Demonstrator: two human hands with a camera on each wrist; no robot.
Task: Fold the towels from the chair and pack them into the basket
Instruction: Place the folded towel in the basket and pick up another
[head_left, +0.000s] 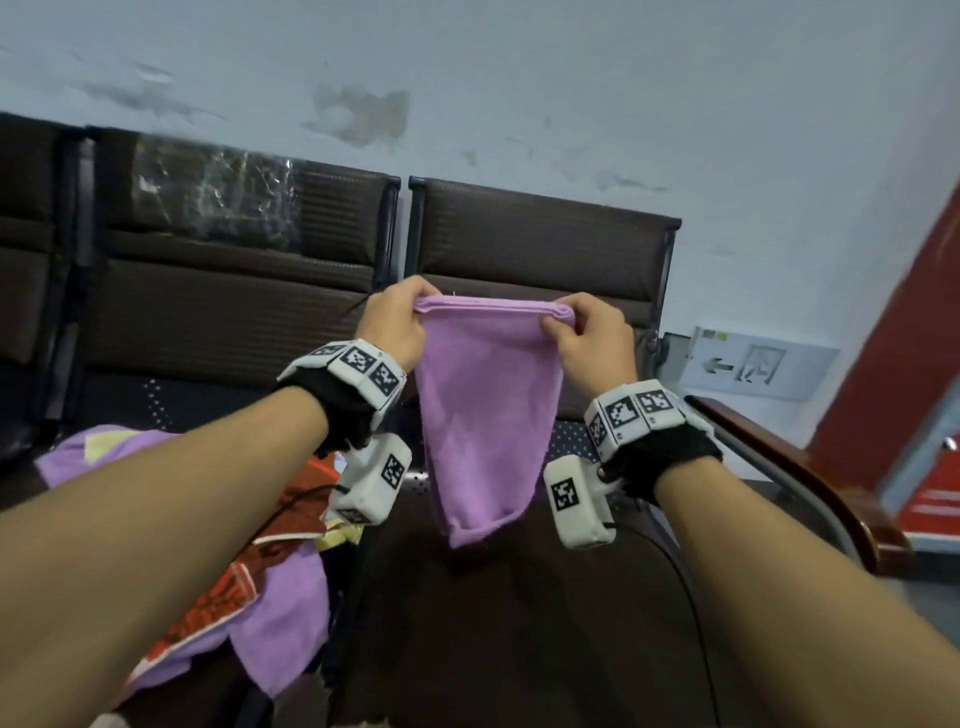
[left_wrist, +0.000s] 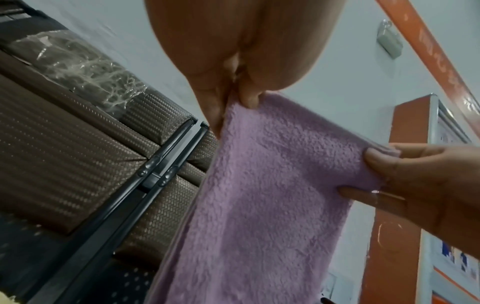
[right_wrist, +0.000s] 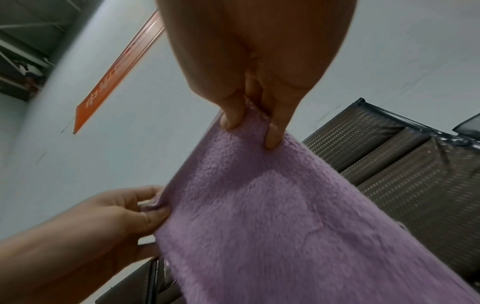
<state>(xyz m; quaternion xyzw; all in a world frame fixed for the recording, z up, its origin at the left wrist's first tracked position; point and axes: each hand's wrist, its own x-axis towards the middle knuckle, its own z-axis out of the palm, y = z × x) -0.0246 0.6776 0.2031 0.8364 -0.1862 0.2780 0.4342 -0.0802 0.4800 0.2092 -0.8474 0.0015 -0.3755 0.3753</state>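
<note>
Hanging purple towel (head_left: 485, 415) pinched between hands (head_left: 493, 327)

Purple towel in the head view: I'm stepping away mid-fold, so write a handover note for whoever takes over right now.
Left hand: pinches the top left corner of the purple towel.
Right hand: pinches the top right corner.
The towel hangs in the air, doubled over, above the right-hand chair seat.
More purple towels lie heaped with red packaging on the seat to the left.
Done: this towel seems to have its first fold.
Left: finish folding it, fold the heap, pack everything. The basket is not in view.
</note>
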